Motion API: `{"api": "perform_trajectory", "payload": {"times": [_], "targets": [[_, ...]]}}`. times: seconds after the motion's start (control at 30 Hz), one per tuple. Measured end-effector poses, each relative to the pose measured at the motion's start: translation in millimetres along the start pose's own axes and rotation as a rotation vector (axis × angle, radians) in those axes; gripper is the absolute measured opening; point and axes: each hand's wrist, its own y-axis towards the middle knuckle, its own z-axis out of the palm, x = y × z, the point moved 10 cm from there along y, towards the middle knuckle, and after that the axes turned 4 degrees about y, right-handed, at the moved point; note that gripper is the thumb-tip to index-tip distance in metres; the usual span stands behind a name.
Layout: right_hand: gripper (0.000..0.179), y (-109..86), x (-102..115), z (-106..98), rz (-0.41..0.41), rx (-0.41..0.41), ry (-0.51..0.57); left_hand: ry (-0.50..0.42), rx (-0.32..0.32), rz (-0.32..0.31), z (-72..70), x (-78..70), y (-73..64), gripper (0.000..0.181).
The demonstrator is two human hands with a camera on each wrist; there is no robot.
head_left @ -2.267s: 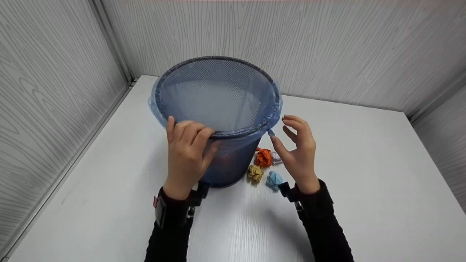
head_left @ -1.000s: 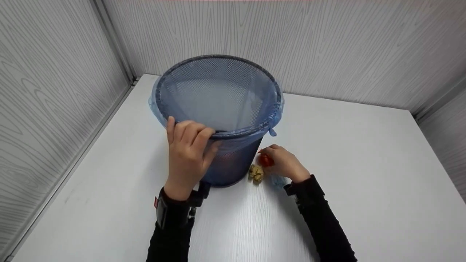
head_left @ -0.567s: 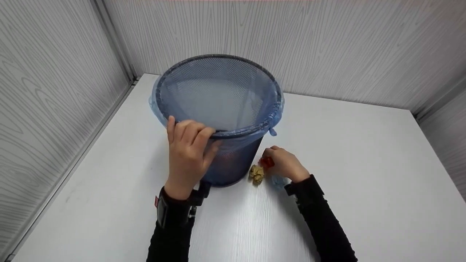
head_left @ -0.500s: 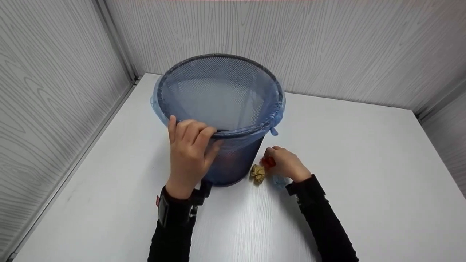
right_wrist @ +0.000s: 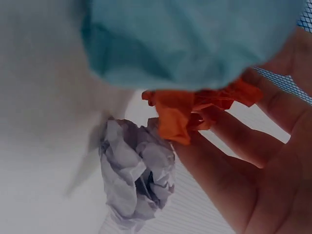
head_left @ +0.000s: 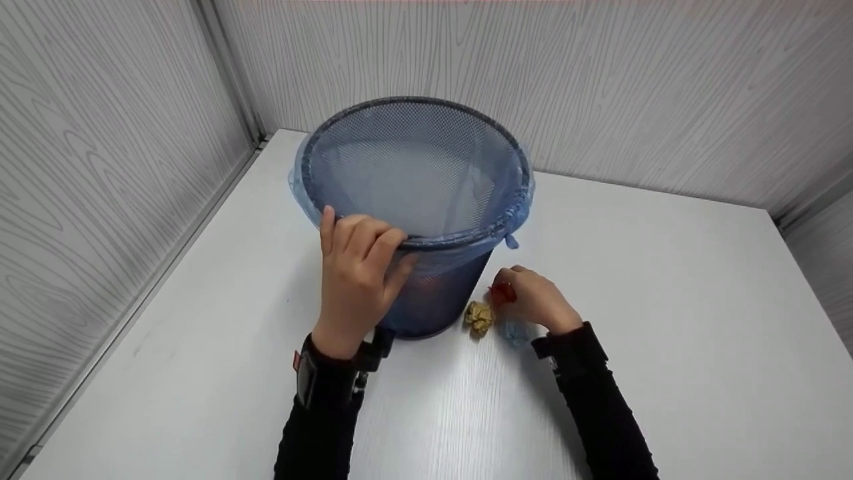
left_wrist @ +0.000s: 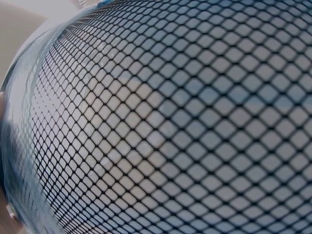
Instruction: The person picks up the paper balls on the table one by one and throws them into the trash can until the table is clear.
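Observation:
A black mesh wastebasket (head_left: 433, 300) stands lined with a thin blue plastic bag (head_left: 400, 180), folded over its rim and knotted at the right. My left hand (head_left: 353, 273) grips the near rim, fingers over the top and thumb outside. In the left wrist view, the basket's mesh (left_wrist: 170, 117) fills the frame. Low at the basket's right, my right hand (head_left: 536, 297) holds an orange crumpled paper ball (right_wrist: 175, 114) between its fingers and thumb. Close by lie a white paper ball (right_wrist: 136, 170), a light blue one (right_wrist: 190, 39) and a yellow-brown one (head_left: 478, 319).
All this is on a white table (head_left: 666, 300). A grey wood-grain panel (head_left: 600, 87) closes off the back, and another panel (head_left: 100, 147) runs along the left side.
My right hand has left the bag's knot and come down to the orange paper ball, which it now holds. The left hand keeps its grip on the rim. The head view has shifted slightly.

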Motion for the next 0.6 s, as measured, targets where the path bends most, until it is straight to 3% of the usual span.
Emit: {"api": "perform_trajectory", "payload": {"times": [0.3, 0.6], "targets": [[0.019, -6.0, 18, -32, -0.095, -0.157, 0.103, -0.005, 0.011, 0.001, 0.5, -0.4, 0.2, 0.028], [0.033, -23.6, 42, -80, -0.182, -0.438, 0.211, -0.004, 0.007, -0.003, 0.2, 0.2, -0.1, 0.029]]}}
